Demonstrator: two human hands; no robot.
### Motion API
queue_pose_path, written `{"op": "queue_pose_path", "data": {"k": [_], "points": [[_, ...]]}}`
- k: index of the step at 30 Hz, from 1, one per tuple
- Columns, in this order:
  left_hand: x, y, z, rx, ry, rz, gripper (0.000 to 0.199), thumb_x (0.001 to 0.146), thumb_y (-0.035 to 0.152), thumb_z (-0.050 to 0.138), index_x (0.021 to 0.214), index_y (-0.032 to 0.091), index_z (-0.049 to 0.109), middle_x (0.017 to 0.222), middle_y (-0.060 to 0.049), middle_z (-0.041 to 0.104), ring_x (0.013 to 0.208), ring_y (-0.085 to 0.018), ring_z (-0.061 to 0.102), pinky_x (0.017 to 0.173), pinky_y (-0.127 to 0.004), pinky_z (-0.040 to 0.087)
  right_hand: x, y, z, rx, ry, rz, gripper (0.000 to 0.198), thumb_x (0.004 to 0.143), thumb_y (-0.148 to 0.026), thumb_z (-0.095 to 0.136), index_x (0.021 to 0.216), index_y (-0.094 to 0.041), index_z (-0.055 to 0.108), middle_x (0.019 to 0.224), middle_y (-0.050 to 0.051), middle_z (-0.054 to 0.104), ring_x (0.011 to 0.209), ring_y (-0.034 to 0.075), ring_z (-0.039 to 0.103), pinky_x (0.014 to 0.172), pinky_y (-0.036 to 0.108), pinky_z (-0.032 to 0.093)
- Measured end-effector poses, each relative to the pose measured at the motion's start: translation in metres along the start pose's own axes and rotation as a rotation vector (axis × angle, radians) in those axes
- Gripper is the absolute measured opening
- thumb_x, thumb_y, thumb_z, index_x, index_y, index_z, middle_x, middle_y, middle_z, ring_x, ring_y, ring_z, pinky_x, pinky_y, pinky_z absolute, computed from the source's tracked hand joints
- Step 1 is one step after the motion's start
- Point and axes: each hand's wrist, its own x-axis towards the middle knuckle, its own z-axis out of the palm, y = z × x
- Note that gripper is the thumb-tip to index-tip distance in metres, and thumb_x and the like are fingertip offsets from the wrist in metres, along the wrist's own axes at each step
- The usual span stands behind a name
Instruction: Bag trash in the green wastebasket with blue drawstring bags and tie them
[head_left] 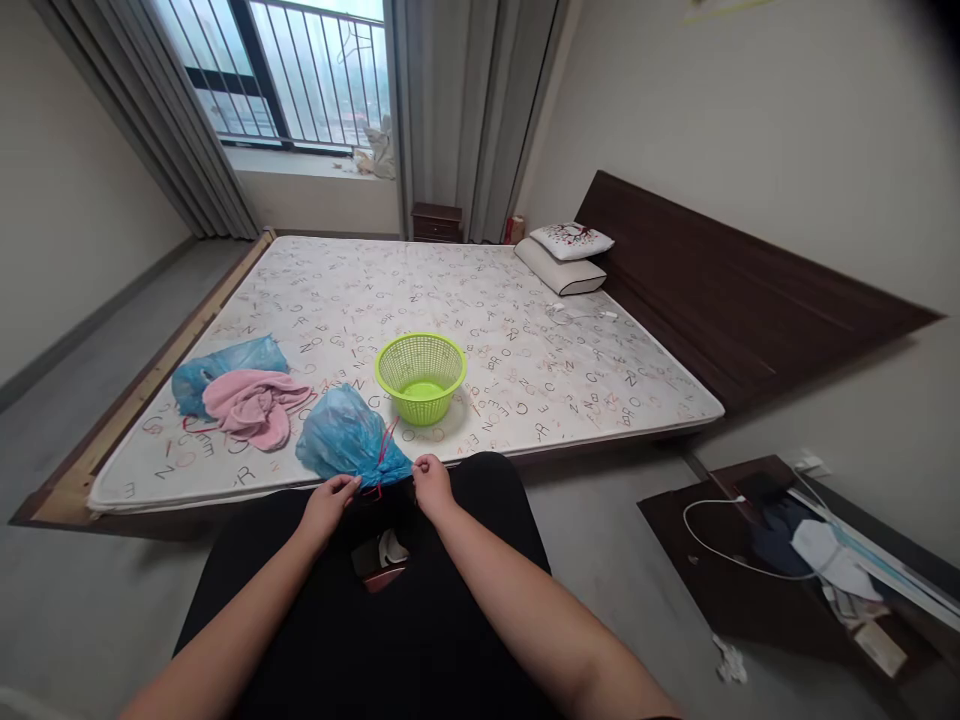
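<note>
Blue gathered bag at edge of mattress, room beyond

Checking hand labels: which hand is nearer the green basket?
Right. The right hand is directly on the near side of the basket; the left hand is farther off, toward the near left.

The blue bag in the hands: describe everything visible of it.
The blue bag is bulging, crinkled and slightly see-through, apparently thin plastic, with a red string at its gathered neck. Its body rests on the mattress's near edge, left of the basket. The left hand and right hand pinch its narrow end.
</note>
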Motion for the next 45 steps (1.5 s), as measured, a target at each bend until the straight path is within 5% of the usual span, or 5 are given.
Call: {"op": "queue_pose_path", "data": {"k": [8, 17, 26, 33, 45], "points": [[-0.008, 0.009, 0.002, -0.040, -0.055, 0.047, 0.069, 0.051, 0.080, 0.083, 0.079, 0.019, 0.068, 0.081, -0.001, 0.062, 0.082, -0.019, 0.060, 0.078, -0.031, 0.057, -0.022, -0.019, 0.001, -0.164, -0.017, -0.333, 0.037, 0.084, -0.025, 0.074, 0.120, -0.021, 0.068, 0.133, 0.011, 0.066, 0.130, 0.027, 0.057, 0.116, 0.041, 0.040], [-0.011, 0.006, 0.004, 0.078, -0.143, 0.140, 0.060, 0.062, 0.072, 0.080, 0.059, 0.021, 0.049, 0.058, 0.004, 0.043, 0.060, -0.013, 0.041, 0.059, -0.025, 0.039, -0.012, -0.008, 0.006, -0.200, -0.168, -0.152, 0.010, 0.081, -0.021, 0.081, 0.089, -0.023, 0.076, 0.095, 0.004, 0.073, 0.094, 0.023, 0.068, 0.088, 0.034, 0.050], [0.000, -0.007, -0.004, 0.491, 0.159, 0.248, 0.038, 0.082, 0.049, 0.064, 0.064, 0.024, 0.041, 0.058, 0.004, 0.041, 0.061, -0.018, 0.044, 0.063, -0.028, 0.035, -0.007, -0.013, 0.000, -0.046, -0.021, -0.066, 0.006, 0.080, -0.017, 0.068, 0.082, -0.022, 0.066, 0.095, 0.002, 0.065, 0.090, 0.019, 0.061, 0.092, 0.033, 0.049], [-0.001, -0.003, -0.010, 0.507, 0.302, 0.462, 0.036, 0.081, 0.032, 0.064, 0.114, 0.019, 0.062, 0.133, -0.018, 0.061, 0.130, -0.035, 0.057, 0.109, -0.045, 0.046, -0.002, -0.014, 0.001, 0.149, -0.082, 0.095, 0.008, 0.082, -0.024, 0.059, 0.084, -0.024, 0.051, 0.068, -0.006, 0.051, 0.064, 0.015, 0.054, 0.062, 0.026, 0.049], [-0.001, -0.007, 0.004, 0.510, -0.150, 0.341, 0.025, 0.075, 0.046, 0.078, 0.090, 0.025, 0.078, 0.098, -0.009, 0.080, 0.098, -0.033, 0.072, 0.097, -0.042, 0.051, 0.000, -0.013, 0.008, 0.259, -0.114, 0.106, 0.009, 0.087, -0.025, 0.051, 0.094, -0.025, 0.048, 0.069, -0.007, 0.051, 0.057, 0.014, 0.054, 0.051, 0.024, 0.049]]}}
